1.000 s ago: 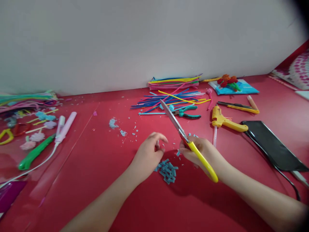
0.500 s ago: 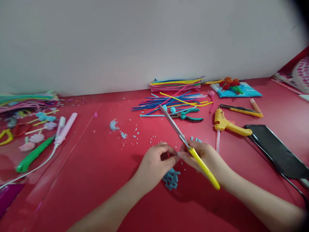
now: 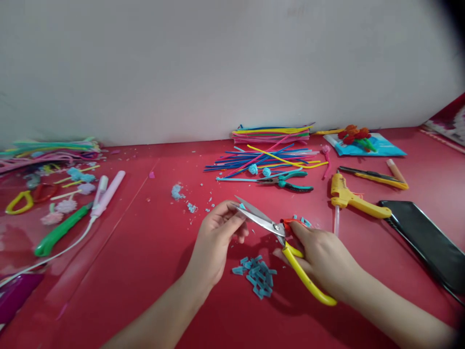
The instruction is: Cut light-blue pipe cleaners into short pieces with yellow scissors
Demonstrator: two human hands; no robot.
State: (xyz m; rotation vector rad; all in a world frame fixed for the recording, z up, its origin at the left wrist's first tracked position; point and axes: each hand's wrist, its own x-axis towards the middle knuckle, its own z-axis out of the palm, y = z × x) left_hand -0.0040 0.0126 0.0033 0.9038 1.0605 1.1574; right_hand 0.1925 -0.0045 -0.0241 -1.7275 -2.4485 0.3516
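My right hand [image 3: 323,257] grips yellow-handled scissors [image 3: 279,242], their blades slightly apart and pointing left. My left hand [image 3: 218,240] is pinched on a small blue pipe-cleaner piece [image 3: 241,206] held right at the blade tips. Below the two hands, a small heap of cut blue pieces [image 3: 257,275] lies on the red table [image 3: 145,271].
Loose coloured pipe cleaners [image 3: 265,157] and teal pliers [image 3: 286,180] lie behind the hands. A yellow glue gun [image 3: 354,199], a yellow cutter [image 3: 374,175] and a black phone [image 3: 425,240] sit at right. At left lie a pink tool [image 3: 105,193], a green-handled tool [image 3: 60,230] and small pompoms.
The scissors have swung down from pointing up and away to lying nearly flat, blades slightly apart. My left hand has lifted a blue piece to the blade tips.
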